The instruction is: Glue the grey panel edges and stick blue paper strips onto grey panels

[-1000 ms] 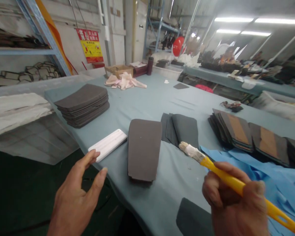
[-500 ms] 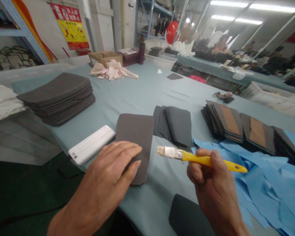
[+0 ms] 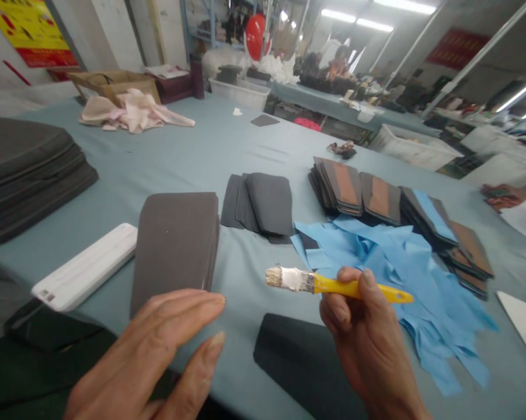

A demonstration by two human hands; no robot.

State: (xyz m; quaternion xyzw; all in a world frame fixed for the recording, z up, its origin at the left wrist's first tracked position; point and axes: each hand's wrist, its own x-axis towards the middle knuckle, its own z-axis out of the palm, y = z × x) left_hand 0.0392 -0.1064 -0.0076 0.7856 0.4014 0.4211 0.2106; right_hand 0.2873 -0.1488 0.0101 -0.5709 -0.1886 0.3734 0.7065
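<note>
In my right hand (image 3: 368,332) is a paintbrush (image 3: 328,284) with a yellow handle, its pale bristles pointing left. The ferrule looks coated in something white. My left hand (image 3: 157,350) holds nothing, thumb and fingers apart, over the near end of a stack of dark grey panels (image 3: 175,239); whether it touches them I cannot tell. Below the brush a single dark panel (image 3: 302,361) lies on the table, partly behind my right hand. Fanned-out smaller dark pieces (image 3: 269,204) lie beyond the brush, and blue strips (image 3: 420,274) are heaped to the right.
A white oblong device (image 3: 87,265) lies left of the grey stack. Farther left rises a taller pile of dark panels (image 3: 26,169). Panels with brown strips (image 3: 345,181) stand behind the blue heap. Pinkish cloth (image 3: 135,111) and a cardboard box (image 3: 114,84) sit at the back.
The view has swung to the right. My left hand has drawn back toward me, and its thumb and fingers have spread. My right hand still holds the paintbrush, now above the single dark panel.
</note>
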